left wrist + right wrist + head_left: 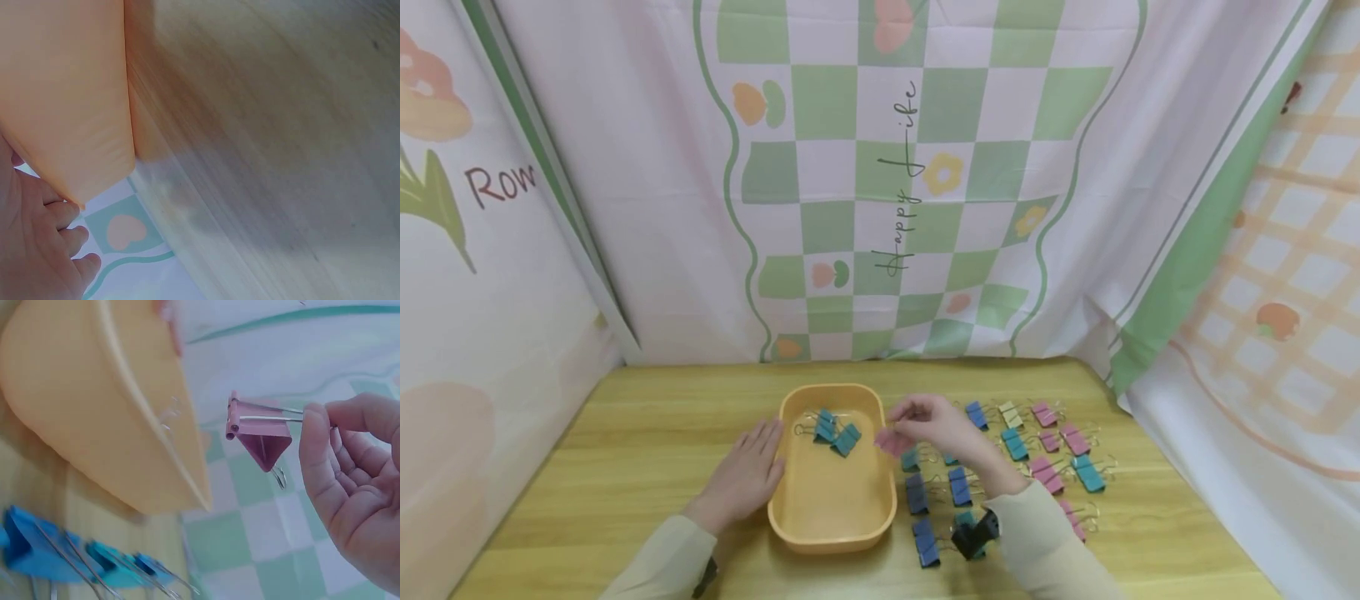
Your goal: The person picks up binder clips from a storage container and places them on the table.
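Note:
My right hand [936, 423] pinches a pink binder clip [259, 428] by one silver wire handle, between thumb and index finger. In the head view the pink clip overlaps the right rim of a yellow-orange plastic bin [831, 521]. Two teal binder clips [846, 439] lie inside the bin, toward its far end. My left hand [741, 479] rests against the bin's left side with its fingers fairly straight. From the left wrist, the left fingers [62, 215] show along the edge of the bin's wall [69, 94].
Right of the bin, several binder clips lie in loose rows on the wooden table [647, 450]: blue [927, 543], teal [1088, 472], pink [1047, 475] and yellow [1011, 414]. The right forearm passes over some of them. A patterned curtain [895, 175] hangs along the table's far edge.

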The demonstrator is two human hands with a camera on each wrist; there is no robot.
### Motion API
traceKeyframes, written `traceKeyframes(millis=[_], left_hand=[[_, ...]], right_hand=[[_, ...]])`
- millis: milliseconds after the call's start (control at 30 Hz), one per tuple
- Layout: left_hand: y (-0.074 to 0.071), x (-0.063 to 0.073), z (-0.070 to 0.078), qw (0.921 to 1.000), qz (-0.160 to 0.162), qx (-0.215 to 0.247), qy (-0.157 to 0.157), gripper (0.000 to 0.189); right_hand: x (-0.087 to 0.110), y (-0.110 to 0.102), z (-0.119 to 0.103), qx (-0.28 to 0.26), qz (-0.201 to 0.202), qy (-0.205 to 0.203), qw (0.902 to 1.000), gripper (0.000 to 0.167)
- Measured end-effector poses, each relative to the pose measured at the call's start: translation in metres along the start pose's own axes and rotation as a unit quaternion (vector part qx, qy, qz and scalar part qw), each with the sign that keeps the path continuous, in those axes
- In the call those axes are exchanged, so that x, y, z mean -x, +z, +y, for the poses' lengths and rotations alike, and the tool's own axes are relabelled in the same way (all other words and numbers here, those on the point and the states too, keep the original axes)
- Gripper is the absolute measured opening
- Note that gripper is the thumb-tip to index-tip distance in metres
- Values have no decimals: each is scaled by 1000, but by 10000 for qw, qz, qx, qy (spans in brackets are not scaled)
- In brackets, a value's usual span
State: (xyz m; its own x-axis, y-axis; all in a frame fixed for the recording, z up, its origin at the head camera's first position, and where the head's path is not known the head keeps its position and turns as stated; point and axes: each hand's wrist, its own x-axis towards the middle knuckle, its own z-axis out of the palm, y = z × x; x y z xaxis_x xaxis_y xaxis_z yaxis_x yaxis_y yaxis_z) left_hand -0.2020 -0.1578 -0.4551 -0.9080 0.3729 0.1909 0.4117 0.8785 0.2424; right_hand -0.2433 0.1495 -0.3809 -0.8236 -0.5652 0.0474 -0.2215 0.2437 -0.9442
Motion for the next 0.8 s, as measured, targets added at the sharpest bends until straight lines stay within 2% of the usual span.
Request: traceKeyframes(millis=[100,433,633,800], left_hand=[[0,0,0,10000,9,-8,6,52],[1,-1,-1,10000,1,25,-26,53],[1,-1,-1,10000,-18,45,-48,53],[1,0,-2,10000,22,44,-7,53]], right_hand=[[9,-14,-3,-99,184,-34,9998,24],[42,-60,-10,76,1385,-13,9903,31],[63,-84,0,-185,1884,-430,9810,28],[81,-98,9,-618,2231,-766,9698,13]])
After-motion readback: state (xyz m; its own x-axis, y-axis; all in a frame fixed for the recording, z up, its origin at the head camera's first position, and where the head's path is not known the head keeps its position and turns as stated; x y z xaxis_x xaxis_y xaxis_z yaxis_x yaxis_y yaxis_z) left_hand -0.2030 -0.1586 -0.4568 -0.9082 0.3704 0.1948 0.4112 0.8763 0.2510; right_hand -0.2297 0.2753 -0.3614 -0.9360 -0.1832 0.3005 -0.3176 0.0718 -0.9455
